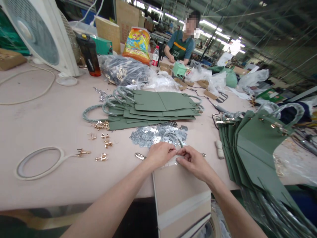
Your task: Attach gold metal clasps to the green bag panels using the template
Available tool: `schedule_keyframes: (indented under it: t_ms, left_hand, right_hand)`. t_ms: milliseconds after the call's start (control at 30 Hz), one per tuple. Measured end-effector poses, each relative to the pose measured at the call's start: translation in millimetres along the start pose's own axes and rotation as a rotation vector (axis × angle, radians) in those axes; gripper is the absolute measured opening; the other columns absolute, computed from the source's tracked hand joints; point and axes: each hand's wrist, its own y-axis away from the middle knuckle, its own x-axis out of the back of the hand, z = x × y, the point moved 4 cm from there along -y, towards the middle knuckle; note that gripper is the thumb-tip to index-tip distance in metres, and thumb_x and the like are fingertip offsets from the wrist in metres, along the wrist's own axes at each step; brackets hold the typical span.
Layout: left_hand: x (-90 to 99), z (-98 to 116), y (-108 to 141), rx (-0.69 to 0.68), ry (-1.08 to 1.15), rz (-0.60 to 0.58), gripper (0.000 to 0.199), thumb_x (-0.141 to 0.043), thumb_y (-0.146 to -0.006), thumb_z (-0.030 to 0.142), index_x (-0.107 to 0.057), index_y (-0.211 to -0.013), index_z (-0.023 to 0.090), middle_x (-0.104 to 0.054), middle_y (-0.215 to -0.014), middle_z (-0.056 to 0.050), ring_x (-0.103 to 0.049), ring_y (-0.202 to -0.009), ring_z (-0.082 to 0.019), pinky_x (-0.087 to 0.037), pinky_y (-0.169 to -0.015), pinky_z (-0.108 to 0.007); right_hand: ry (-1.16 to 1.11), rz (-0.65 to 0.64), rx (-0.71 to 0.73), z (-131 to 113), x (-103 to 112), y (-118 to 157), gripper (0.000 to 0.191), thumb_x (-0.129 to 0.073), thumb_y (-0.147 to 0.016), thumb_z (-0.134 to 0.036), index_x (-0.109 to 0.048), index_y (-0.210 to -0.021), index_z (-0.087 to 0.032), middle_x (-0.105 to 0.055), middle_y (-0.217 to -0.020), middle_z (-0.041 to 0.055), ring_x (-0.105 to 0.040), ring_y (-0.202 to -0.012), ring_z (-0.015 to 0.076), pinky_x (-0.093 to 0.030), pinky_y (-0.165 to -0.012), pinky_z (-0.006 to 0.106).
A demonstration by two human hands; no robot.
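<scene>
Bright strip lights (208,24), dim roof (279,19), wide pinkish table (56,122)

Grips (160,154) (194,161) close together (fingers (187,154) bent)

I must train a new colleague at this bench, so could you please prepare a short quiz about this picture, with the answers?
1. True or false: the tape roll lies to the left of the metal plates.
2. The left hand and right hand are both at the far end of which thing? A) the fan; B) the tan panel; C) the bottle.
3. What colour are the stacked panels just beyond the metal plates?

Key: 1. True. 2. B. 3. Green.
</scene>
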Motion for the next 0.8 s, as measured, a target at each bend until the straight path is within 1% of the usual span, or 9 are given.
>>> schedule_keyframes:
  t_ms: [133, 200, 233, 333, 400, 500, 600, 700, 800]
  left_hand:
    - [-0.6, -0.6, -0.7, 0.021, 0.03, -0.008, 0.025, -0.056, -0.096, 0.04, -0.079, -0.089, 0.033, -0.078, -0.086, 0.003, -0.069, -0.083, -0.02, -0.037, -0.066, -0.026]
    - [-0.1, -0.8, -1.3, 0.02, 0.042, -0.005, 0.026, -0.056, -0.096, 0.042, -0.08, -0.091, 0.034, -0.079, -0.086, 0.003, -0.069, -0.083, -0.02, -0.036, -0.065, -0.027]
    - [0.2, -0.7, -1.6, 0.019, 0.047, -0.005, 0.026, -0.056, -0.097, 0.043, -0.08, -0.091, 0.034, -0.079, -0.086, 0.003, -0.07, -0.082, -0.02, -0.036, -0.065, -0.027]
    - [1.3, 0.4, -1.8, 0.029, 0.058, -0.011, 0.027, -0.057, -0.096, 0.045, -0.081, -0.092, 0.033, -0.08, -0.089, 0.003, -0.07, -0.083, -0.02, -0.037, -0.066, -0.027]
    - [2.1, 1.6, -1.9, 0.042, 0.06, -0.013, 0.027, -0.057, -0.096, 0.044, -0.081, -0.092, 0.033, -0.08, -0.089, 0.003, -0.07, -0.083, -0.02, -0.037, -0.067, -0.027]
    - [2.7, 2.8, -1.8, 0.048, 0.065, -0.01, 0.027, -0.057, -0.096, 0.042, -0.081, -0.091, 0.032, -0.08, -0.089, 0.004, -0.07, -0.081, -0.019, -0.038, -0.068, -0.027]
    - [1.9, 1.7, -1.4, 0.038, 0.074, 0.011, 0.026, -0.057, -0.095, 0.041, -0.081, -0.09, 0.034, -0.08, -0.086, 0.005, -0.07, -0.081, -0.019, -0.039, -0.068, -0.027]
    - [-0.2, -0.8, -1.4, 0.028, 0.085, 0.027, 0.024, -0.059, -0.095, 0.042, -0.081, -0.091, 0.035, -0.08, -0.087, 0.005, -0.07, -0.082, -0.019, -0.04, -0.069, -0.027]
    - [-1.2, -2.5, -1.3, 0.028, 0.088, 0.021, 0.024, -0.06, -0.095, 0.044, -0.082, -0.093, 0.035, -0.08, -0.09, 0.005, -0.071, -0.083, -0.02, -0.042, -0.069, -0.027]
  right_hand:
    - [-0.051, -0.004, 0.091, -5.4, 6.5, 7.5, 0.015, -0.068, -0.093, -0.033, -0.072, -0.104, -0.024, -0.068, -0.094, 0.0034, -0.063, -0.079, 0.0176, -0.052, -0.072, 0.03]
    - [-0.122, 0.054, 0.107, -0.5, 19.4, 8.2, 0.019, -0.065, -0.097, -0.038, -0.073, -0.109, -0.024, -0.07, -0.098, 0.0048, -0.067, -0.085, 0.0197, -0.055, -0.075, 0.031]
    - [-0.154, 0.113, 0.098, 4.8, 28.6, 6.2, 0.022, -0.064, -0.098, -0.04, -0.072, -0.11, -0.024, -0.071, -0.099, 0.0057, -0.068, -0.087, 0.0206, -0.055, -0.075, 0.031]
    - [-0.161, 0.289, 0.047, 26.0, 56.4, -10.4, 0.029, -0.063, -0.098, -0.047, -0.072, -0.109, -0.021, -0.074, -0.096, 0.0074, -0.069, -0.084, 0.0221, -0.057, -0.074, 0.033]
    - [-0.117, 0.293, 0.04, 38.4, 64.3, -29.7, 0.03, -0.064, -0.095, -0.046, -0.073, -0.106, -0.02, -0.075, -0.097, 0.0076, -0.069, -0.086, 0.0224, -0.057, -0.079, 0.035]
    - [-0.037, 0.225, 0.059, 49.2, 59.5, -61.0, 0.026, -0.064, -0.092, -0.04, -0.075, -0.104, -0.019, -0.076, -0.101, 0.0072, -0.07, -0.09, 0.0216, -0.057, -0.085, 0.034]
    - [0.053, 0.202, 0.039, 53.3, 47.8, -84.2, 0.021, -0.066, -0.088, -0.035, -0.076, -0.097, -0.019, -0.077, -0.098, 0.0068, -0.071, -0.084, 0.0205, -0.057, -0.082, 0.033]
    - [0.088, 0.195, 0.009, 55.5, 39.1, -95.9, 0.014, -0.071, -0.083, -0.032, -0.076, -0.085, -0.019, -0.076, -0.085, 0.0059, -0.07, -0.074, 0.0208, -0.056, -0.074, 0.032]
    - [0.066, 0.17, -0.018, 59.0, 34.5, -99.6, 0.011, -0.072, -0.08, -0.029, -0.074, -0.078, -0.019, -0.074, -0.073, 0.0033, -0.068, -0.065, 0.0194, -0.053, -0.067, 0.03]
